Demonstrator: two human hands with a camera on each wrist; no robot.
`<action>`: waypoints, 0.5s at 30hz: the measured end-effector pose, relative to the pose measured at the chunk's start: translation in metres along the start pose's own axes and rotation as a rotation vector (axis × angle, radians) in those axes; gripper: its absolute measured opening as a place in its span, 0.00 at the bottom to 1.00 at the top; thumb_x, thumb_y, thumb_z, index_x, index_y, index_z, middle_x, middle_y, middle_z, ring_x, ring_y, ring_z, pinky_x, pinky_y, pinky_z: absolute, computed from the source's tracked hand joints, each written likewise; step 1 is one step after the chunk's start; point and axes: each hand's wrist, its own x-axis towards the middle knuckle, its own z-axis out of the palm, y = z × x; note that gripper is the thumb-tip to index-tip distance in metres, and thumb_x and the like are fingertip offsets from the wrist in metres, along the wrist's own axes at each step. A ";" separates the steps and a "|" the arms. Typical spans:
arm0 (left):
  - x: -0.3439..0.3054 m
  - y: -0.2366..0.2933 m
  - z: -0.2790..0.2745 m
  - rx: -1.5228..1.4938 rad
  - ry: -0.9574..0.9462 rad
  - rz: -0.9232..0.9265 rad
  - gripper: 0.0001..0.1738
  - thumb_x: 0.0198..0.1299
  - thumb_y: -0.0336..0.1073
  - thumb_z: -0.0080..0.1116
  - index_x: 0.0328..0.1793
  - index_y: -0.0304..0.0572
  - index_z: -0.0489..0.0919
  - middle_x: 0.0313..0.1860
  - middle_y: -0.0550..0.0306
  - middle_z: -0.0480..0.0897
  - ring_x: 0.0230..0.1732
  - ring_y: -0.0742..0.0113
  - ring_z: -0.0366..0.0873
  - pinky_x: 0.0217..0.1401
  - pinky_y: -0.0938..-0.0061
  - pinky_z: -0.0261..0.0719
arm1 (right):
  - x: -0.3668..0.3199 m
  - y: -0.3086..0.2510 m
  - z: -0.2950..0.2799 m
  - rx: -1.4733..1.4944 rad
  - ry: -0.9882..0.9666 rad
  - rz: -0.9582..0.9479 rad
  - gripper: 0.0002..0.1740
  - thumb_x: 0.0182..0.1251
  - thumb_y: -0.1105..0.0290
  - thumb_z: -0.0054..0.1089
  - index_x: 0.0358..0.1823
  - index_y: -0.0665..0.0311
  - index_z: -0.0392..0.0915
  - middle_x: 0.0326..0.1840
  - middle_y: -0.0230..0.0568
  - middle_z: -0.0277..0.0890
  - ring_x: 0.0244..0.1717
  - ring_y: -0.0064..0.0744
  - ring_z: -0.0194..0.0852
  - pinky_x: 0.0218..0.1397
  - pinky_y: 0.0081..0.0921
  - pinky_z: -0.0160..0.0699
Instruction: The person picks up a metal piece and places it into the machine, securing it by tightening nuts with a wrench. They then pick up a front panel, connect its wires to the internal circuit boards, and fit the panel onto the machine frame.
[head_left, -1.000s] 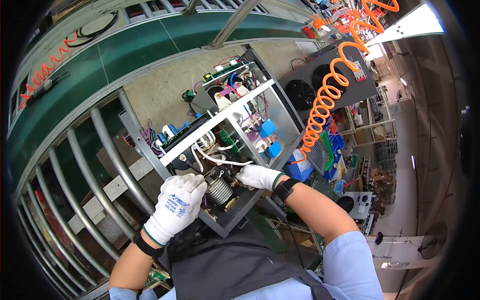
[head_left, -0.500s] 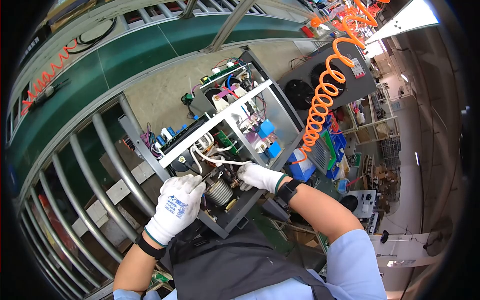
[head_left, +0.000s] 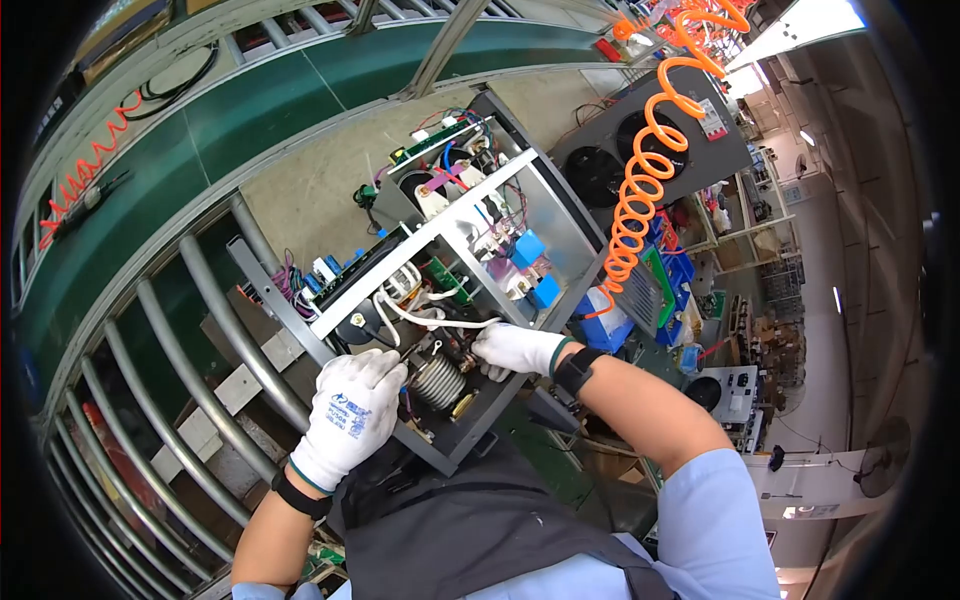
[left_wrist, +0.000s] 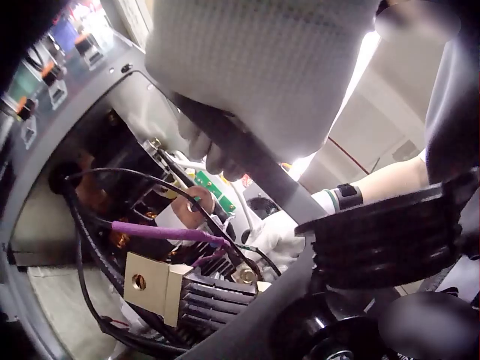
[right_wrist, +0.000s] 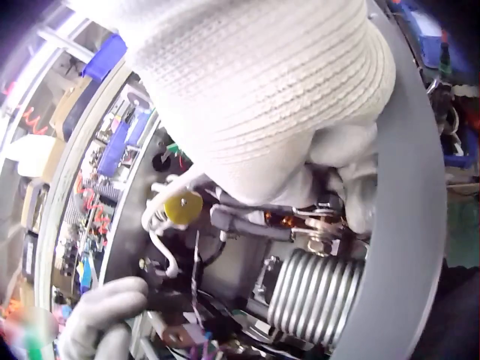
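A grey metal chassis (head_left: 560,180) full of electrical parts lies before me. My white-gloved left hand (head_left: 355,405) grips its near left rail, fingers bent over the grey bar (left_wrist: 262,161) in the left wrist view. Inside the chassis, my gloved right hand (head_left: 515,350) has its fingers curled at the cable lugs (right_wrist: 322,225) around a bolt. Its thumb is hidden. Next to these lugs sits a silvery coil (right_wrist: 315,296), between my hands in the head view (head_left: 438,382). A white cable (head_left: 440,320) loops just behind the right hand's fingertips.
Roller bars (head_left: 215,330) run along the left. An orange coiled air hose (head_left: 645,170) hangs at the right, in front of a grey unit with fans (head_left: 700,150). Blue bins (head_left: 680,285) stand beyond the chassis. Inside it, a purple-sleeved cable (left_wrist: 165,231) crosses near a finned heat sink (left_wrist: 217,304).
The head view has shifted slightly. Both hands stay at nearly the same places on the chassis, and the right fingers remain beside the coil.
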 end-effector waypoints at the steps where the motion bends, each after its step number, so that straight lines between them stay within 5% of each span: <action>1: 0.000 0.001 -0.001 -0.006 -0.001 -0.002 0.17 0.46 0.26 0.61 0.46 0.42 0.81 0.49 0.55 0.82 0.52 0.55 0.79 0.53 0.60 0.73 | 0.010 0.011 -0.001 -0.110 -0.012 -0.058 0.18 0.71 0.66 0.43 0.38 0.75 0.76 0.30 0.46 0.81 0.28 0.37 0.83 0.32 0.31 0.85; 2: 0.000 0.001 -0.001 -0.004 -0.012 -0.001 0.17 0.46 0.26 0.61 0.46 0.42 0.81 0.49 0.55 0.82 0.52 0.55 0.79 0.53 0.60 0.73 | 0.021 0.022 -0.001 -0.216 -0.022 -0.118 0.16 0.66 0.68 0.46 0.37 0.76 0.78 0.28 0.47 0.82 0.29 0.39 0.84 0.34 0.31 0.86; 4: 0.001 0.001 -0.002 -0.007 -0.023 -0.004 0.17 0.47 0.26 0.60 0.46 0.42 0.81 0.49 0.54 0.82 0.52 0.54 0.78 0.54 0.59 0.73 | 0.027 0.027 -0.003 -1.048 0.031 -0.568 0.16 0.65 0.65 0.50 0.35 0.73 0.80 0.29 0.51 0.82 0.31 0.46 0.83 0.35 0.35 0.84; 5: 0.001 0.001 -0.002 -0.007 -0.035 0.002 0.17 0.47 0.26 0.60 0.46 0.42 0.81 0.49 0.54 0.82 0.52 0.54 0.78 0.54 0.59 0.73 | 0.030 0.030 0.001 -1.384 0.055 -0.608 0.15 0.64 0.66 0.51 0.31 0.70 0.81 0.28 0.53 0.81 0.33 0.51 0.82 0.37 0.39 0.82; 10: 0.004 0.002 -0.005 -0.002 -0.080 0.002 0.17 0.47 0.25 0.60 0.47 0.41 0.81 0.50 0.54 0.81 0.52 0.54 0.78 0.54 0.59 0.72 | 0.004 0.015 0.023 -0.677 0.478 -0.304 0.14 0.60 0.69 0.50 0.23 0.68 0.80 0.21 0.49 0.78 0.28 0.48 0.81 0.35 0.41 0.79; 12: 0.005 0.002 -0.006 0.000 -0.123 0.005 0.18 0.48 0.23 0.59 0.48 0.41 0.81 0.51 0.53 0.81 0.53 0.53 0.78 0.55 0.59 0.73 | 0.029 0.039 0.020 -1.609 0.286 -0.504 0.15 0.62 0.70 0.48 0.24 0.71 0.80 0.21 0.49 0.77 0.26 0.48 0.79 0.35 0.40 0.79; 14: 0.005 0.001 -0.006 -0.087 -0.013 0.005 0.19 0.50 0.20 0.56 0.49 0.40 0.80 0.51 0.51 0.82 0.54 0.51 0.78 0.57 0.60 0.73 | 0.009 0.018 0.016 -1.545 0.205 -0.484 0.16 0.63 0.72 0.46 0.24 0.73 0.80 0.22 0.51 0.77 0.27 0.48 0.78 0.35 0.40 0.78; 15: 0.003 -0.001 -0.005 -0.114 0.001 -0.026 0.19 0.51 0.20 0.56 0.50 0.40 0.80 0.54 0.52 0.82 0.55 0.51 0.78 0.58 0.62 0.73 | 0.006 0.015 0.016 -1.286 0.244 -0.432 0.15 0.63 0.71 0.46 0.26 0.73 0.80 0.24 0.52 0.77 0.28 0.49 0.79 0.35 0.40 0.78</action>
